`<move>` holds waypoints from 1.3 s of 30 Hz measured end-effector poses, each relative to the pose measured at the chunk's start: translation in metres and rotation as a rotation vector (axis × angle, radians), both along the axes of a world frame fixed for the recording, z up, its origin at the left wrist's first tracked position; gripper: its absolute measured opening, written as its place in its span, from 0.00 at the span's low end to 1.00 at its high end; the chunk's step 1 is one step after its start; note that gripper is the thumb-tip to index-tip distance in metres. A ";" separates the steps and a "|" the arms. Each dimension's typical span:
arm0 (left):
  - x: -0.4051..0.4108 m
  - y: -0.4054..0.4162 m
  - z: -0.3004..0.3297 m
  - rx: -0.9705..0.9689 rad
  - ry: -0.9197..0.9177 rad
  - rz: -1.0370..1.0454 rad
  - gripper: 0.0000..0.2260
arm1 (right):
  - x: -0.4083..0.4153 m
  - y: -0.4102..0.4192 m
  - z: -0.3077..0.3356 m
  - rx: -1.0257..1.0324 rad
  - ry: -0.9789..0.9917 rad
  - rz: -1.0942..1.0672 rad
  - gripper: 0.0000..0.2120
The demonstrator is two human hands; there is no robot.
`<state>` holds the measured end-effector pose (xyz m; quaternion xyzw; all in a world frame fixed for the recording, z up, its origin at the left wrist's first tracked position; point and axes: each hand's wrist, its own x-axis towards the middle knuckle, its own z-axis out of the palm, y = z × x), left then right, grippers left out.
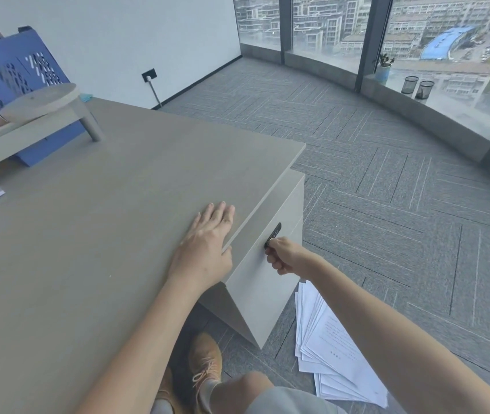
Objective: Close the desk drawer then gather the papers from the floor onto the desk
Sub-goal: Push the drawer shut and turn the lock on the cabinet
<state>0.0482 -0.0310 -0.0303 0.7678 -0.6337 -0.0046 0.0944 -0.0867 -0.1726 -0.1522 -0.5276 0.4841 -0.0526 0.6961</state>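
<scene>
Two hands: I have both in frame, one on the desk, one at the drawer.
Left hand (pixel 208 234): I keep it flat and spread on the desk (pixel 103 234) near its front edge, palm down, gripping nothing, thumb at the lip.
Drawer (pixel 263 273): just right of that hand, under the desktop; its pale front looks close to flush, though I cannot tell whether it is fully home.
Right hand (pixel 282 255): curled into a loose fist with fingertips pinched at the dark lock (pixel 273 234) on the drawer front; whether it holds a key I cannot tell.
Drawer contents: hidden from me.
Papers (pixel 333 348): a fanned pile of white sheets on the carpet (pixel 387 204), beside the cabinet's foot, below my right forearm.
Handling: I judge the sheets light, floppy and slippery; I would square the stack, then lift from underneath.
Desk space: bare surface near my left hand.
</scene>
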 end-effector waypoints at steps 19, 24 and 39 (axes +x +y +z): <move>-0.002 0.001 0.000 0.004 0.004 0.020 0.34 | -0.008 0.030 -0.001 -1.173 0.625 0.378 0.15; -0.005 0.002 0.002 0.008 0.041 0.042 0.34 | -0.008 0.029 0.003 -1.095 0.594 0.326 0.12; -0.067 0.023 0.049 -0.081 0.666 0.321 0.16 | -0.075 0.054 0.078 -0.868 0.432 0.185 0.21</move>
